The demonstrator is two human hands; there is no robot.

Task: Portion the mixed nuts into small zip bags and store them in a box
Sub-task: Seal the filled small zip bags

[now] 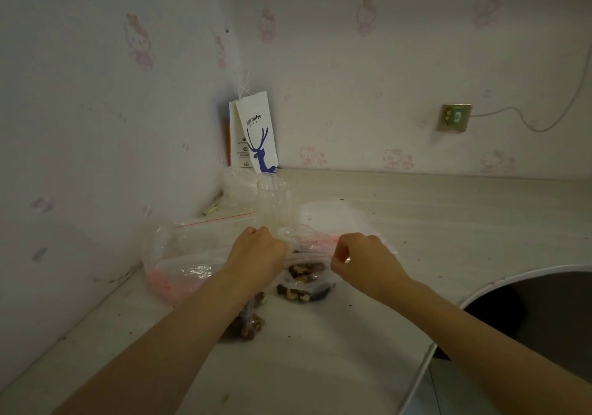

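A small zip bag of mixed nuts (304,283) stands on the white counter (320,350) between my hands. My left hand (256,254) pinches the left end of its red zip strip, and my right hand (358,259) pinches the right end. A second bag of nuts (248,323) lies partly hidden under my left forearm. To the left lies a larger clear bag (182,264) holding a stack of pink-edged zip bags. A clear plastic cup (277,203) stands just behind my hands.
A white paper coffee bag (256,133) leans in the wall corner. More flat clear bags (336,216) lie behind my right hand. The counter's curved edge (480,286) drops off at the right. A wall socket (455,117) with a cable sits on the back wall.
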